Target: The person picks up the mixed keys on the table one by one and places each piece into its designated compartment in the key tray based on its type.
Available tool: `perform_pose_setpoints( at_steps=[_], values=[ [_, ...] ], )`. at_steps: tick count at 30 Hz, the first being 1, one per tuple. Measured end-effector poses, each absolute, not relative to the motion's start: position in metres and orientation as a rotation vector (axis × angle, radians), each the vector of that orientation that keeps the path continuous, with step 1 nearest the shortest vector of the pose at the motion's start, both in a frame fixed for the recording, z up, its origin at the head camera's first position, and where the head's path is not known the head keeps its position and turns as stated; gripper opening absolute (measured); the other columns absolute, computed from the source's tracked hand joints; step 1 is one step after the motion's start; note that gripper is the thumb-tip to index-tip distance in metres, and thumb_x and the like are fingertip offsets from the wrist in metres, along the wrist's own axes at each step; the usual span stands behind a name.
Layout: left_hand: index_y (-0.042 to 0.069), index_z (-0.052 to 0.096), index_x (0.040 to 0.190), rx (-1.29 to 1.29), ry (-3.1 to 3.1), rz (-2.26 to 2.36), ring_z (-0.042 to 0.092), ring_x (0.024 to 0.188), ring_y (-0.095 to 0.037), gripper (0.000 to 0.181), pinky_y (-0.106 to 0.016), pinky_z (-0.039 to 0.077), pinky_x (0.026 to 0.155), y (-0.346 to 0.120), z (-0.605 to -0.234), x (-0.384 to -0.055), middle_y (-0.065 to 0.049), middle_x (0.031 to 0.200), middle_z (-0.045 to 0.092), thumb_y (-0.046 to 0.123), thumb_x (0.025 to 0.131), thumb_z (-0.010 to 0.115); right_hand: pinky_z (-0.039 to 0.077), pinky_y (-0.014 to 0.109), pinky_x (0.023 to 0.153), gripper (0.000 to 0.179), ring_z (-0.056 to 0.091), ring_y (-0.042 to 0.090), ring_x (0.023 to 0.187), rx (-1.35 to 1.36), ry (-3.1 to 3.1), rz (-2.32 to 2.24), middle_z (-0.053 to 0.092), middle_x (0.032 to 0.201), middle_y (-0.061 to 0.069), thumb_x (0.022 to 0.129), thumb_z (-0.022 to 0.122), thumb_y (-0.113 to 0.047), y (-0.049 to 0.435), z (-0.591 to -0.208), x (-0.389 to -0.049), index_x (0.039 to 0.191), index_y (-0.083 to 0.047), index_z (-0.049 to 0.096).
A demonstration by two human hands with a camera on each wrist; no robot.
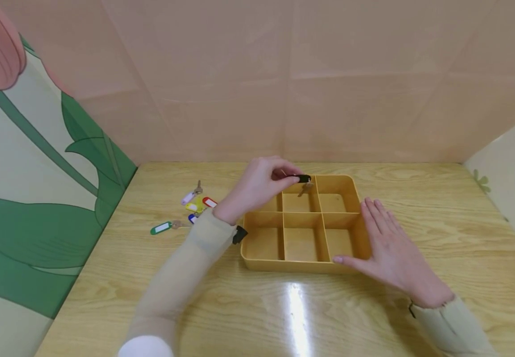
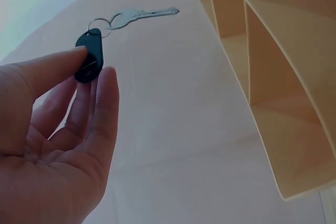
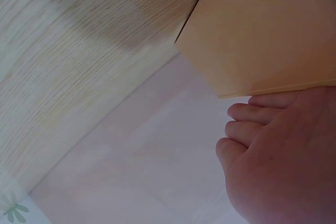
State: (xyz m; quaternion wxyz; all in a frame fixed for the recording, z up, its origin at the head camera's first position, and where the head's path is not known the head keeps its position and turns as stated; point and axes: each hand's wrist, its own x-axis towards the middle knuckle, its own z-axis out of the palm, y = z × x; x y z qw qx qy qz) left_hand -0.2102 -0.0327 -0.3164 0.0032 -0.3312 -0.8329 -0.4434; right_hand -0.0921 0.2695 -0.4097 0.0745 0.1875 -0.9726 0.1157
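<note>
My left hand (image 1: 261, 184) is over the back row of a yellow-tan divided box (image 1: 299, 266), pinching a black key tag (image 2: 90, 56) between thumb and fingers. From the tag's ring (image 2: 100, 27) hangs a silver key (image 2: 147, 16), which overlaps the back middle compartment in the head view. My right hand (image 1: 393, 250) lies along the box's right side with straight fingers, its thumb at the front rim near the right corner. In the right wrist view those fingers (image 3: 244, 129) are right at the box's edge.
Left of the box, several tagged keys lie on the wooden table (image 1: 119, 292): a green tag (image 1: 161, 227), a purple tag (image 1: 188, 198), a yellow tag (image 1: 192, 207), a red tag (image 1: 210, 202) and a blue tag (image 1: 192, 218). My left forearm passes close to them. A pinkish wall (image 1: 293, 99) stands behind.
</note>
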Motion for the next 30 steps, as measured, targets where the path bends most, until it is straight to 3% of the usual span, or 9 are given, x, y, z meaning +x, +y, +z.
perform_pose_setpoints(
  at_steps=[30],
  values=[
    [0.013, 0.077, 0.113, -1.018, -2.595, -1.590, 0.067, 0.085, -0.013, 0.018, -0.021, 0.053, 0.077, 0.019, -0.302, -0.242, 0.005, 0.098, 0.071, 0.019, 0.097, 0.073, 0.004, 0.046, 0.123, 0.126, 0.006, 0.041, 0.152, 0.564, -2.917, 0.357, 0.003, 0.167, 0.022, 0.082, 0.070, -0.071, 0.269, -0.409, -0.091, 0.161, 0.002, 0.003]
  ],
)
